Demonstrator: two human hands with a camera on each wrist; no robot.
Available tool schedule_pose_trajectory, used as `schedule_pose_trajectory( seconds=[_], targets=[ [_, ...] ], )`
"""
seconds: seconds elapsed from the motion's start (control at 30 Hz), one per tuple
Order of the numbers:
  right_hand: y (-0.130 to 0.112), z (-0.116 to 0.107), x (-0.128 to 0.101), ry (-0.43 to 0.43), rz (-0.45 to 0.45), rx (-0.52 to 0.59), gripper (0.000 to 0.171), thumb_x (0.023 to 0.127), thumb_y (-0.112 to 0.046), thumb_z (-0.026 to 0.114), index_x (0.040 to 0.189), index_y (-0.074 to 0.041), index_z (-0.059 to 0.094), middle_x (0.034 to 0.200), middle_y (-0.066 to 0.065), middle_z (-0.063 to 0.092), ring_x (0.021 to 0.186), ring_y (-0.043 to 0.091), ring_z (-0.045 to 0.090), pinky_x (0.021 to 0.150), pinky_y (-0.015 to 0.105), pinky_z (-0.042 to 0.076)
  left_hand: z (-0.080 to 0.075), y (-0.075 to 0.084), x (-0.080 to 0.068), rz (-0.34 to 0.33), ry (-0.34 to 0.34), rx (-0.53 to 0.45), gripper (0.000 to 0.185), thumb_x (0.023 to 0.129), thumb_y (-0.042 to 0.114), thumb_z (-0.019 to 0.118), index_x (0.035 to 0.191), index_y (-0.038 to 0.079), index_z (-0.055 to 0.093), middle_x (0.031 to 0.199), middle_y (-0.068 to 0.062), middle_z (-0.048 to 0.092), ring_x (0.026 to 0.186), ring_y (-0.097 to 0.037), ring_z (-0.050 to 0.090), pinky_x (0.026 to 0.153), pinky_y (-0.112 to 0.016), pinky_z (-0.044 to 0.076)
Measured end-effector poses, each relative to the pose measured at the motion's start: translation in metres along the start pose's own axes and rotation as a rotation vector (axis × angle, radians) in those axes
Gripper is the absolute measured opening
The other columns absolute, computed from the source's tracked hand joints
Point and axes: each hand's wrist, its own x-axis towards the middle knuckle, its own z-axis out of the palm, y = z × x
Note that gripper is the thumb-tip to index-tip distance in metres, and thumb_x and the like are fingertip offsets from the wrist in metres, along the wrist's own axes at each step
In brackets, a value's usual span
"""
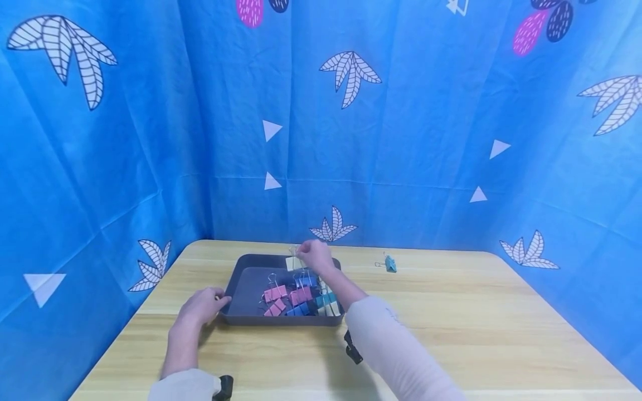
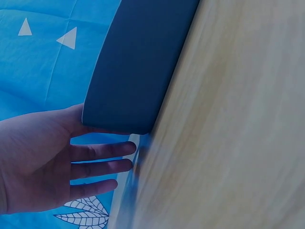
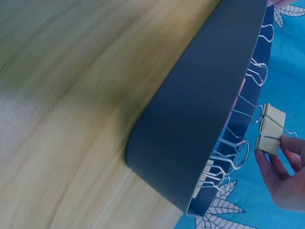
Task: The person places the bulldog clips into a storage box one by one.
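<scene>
A dark grey tray (image 1: 246, 284) lies on the wooden table (image 1: 451, 312) and holds several pink, blue, teal and cream binder clips (image 1: 301, 298). My left hand (image 1: 215, 298) rests against the tray's front-left corner. In the left wrist view its fingers (image 2: 102, 167) lie straight beside the tray wall (image 2: 138, 67), the thumb side touching it. My right hand (image 1: 302, 256) hovers over the tray's far edge and pinches a cream binder clip (image 1: 292, 262). The right wrist view shows that cream clip (image 3: 270, 129) held by its wire handle in my right hand (image 3: 287, 142), above the tray wall (image 3: 190, 119).
A single teal binder clip (image 1: 390, 263) lies on the table to the right of the tray, near the far edge. Blue patterned cloth (image 1: 401, 139) walls in the table at the back and on both sides. Bare wood stretches to the right and front.
</scene>
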Motion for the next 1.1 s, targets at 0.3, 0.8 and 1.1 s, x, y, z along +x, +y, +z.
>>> schedule_pose_trajectory(
  seconds=[0.3,0.8,1.1],
  targets=[
    [0.002,0.008,-0.002,-0.027,-0.007,0.016,0.006,0.085,-0.010,0.064,0.081,-0.008,0.067,0.073,0.000,0.062,0.065,0.014,0.055,0.059,0.025,0.049,0.003,0.000,0.002,-0.004,-0.005,-0.007,0.042,0.094,0.020,0.050,0.120,-0.013,0.051,0.121,-0.032,0.049,0.112,-0.047,0.044,0.090,-0.057,0.037],
    [-0.004,0.024,-0.005,-0.061,-0.019,-0.003,0.006,0.086,-0.008,0.064,0.081,-0.006,0.067,0.072,0.000,0.061,0.064,0.013,0.056,0.056,0.024,0.049,0.001,-0.003,0.002,0.014,-0.001,-0.006,0.041,0.094,0.020,0.050,0.119,-0.013,0.052,0.120,-0.031,0.050,0.111,-0.047,0.044,0.090,-0.057,0.037],
    [-0.002,0.033,-0.007,-0.078,-0.030,-0.063,0.006,0.085,-0.008,0.065,0.081,-0.006,0.069,0.075,0.001,0.064,0.064,0.012,0.057,0.056,0.023,0.049,0.002,-0.004,0.003,0.011,-0.006,0.002,0.042,0.094,0.020,0.051,0.119,-0.013,0.052,0.119,-0.031,0.051,0.111,-0.047,0.045,0.090,-0.057,0.037]
  ],
)
